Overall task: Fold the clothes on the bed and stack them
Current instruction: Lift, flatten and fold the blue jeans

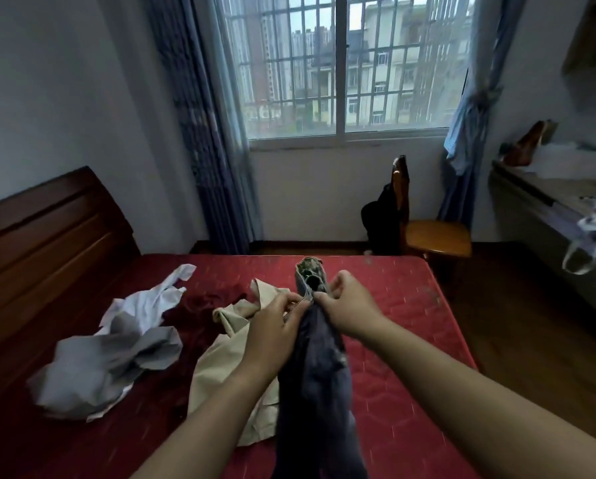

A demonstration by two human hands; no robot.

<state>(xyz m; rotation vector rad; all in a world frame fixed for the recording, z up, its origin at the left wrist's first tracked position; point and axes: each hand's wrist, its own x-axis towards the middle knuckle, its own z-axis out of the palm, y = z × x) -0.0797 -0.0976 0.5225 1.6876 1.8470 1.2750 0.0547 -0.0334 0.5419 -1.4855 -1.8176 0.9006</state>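
Observation:
A dark blue-grey garment (319,382) hangs in front of me over the red bed (400,305). My left hand (276,326) and my right hand (350,305) both pinch its upper edge, close together, and that end stands up between them. A beige garment (227,368) lies crumpled on the bed just left of my left arm. Further left lie a dark red garment (200,305) and a crumpled white and grey garment (117,354).
A dark wooden headboard (44,236) runs along the bed's left side. Beyond the bed's far edge stand a barred window (341,67) and a wooden chair (428,233) with dark clothing draped on it. A desk (545,202) with clutter lines the right wall.

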